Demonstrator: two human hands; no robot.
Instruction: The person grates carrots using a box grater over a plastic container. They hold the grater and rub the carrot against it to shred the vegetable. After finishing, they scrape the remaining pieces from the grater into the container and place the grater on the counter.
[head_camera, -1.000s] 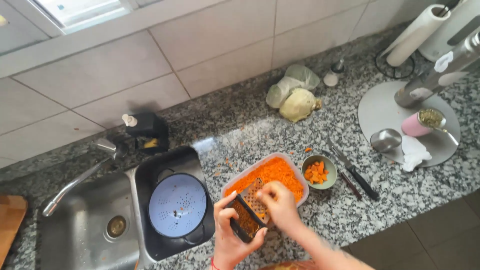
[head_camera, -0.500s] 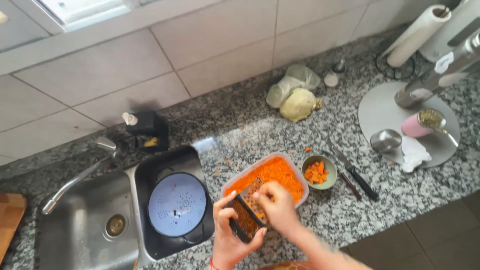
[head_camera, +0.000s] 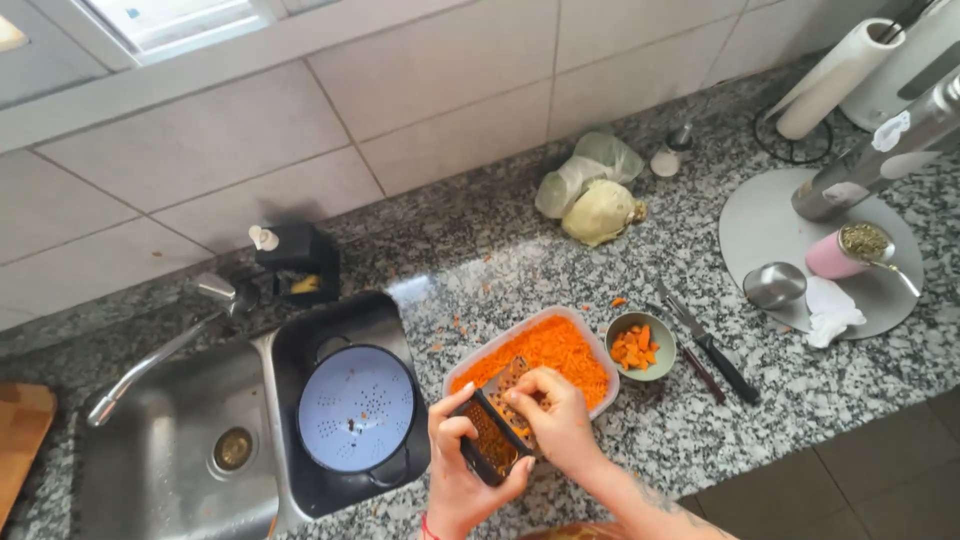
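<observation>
- Fingers of right hand (head_camera: 553, 415) bunch tight against the grater (head_camera: 497, 430) face, pinching something small; what, I cannot tell.
- Left hand (head_camera: 462, 470) wraps the grater's near end, fingers curled shut.
- Grater leans over the near-left rim of the tub (head_camera: 592, 345) of orange shreds, long axis running near-left to far-right, upper end pointing into the tub.
- Risk, my judgement: fingertips sit close to the teeth; a slip could scrape skin.

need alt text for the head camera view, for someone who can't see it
Seen from above, a left hand steadies a grater while the right hand rubs something across it, over a tub of grated carrot. Nearby on the granite counter are a small bowl of carrot pieces, a knife and a sink.
</observation>
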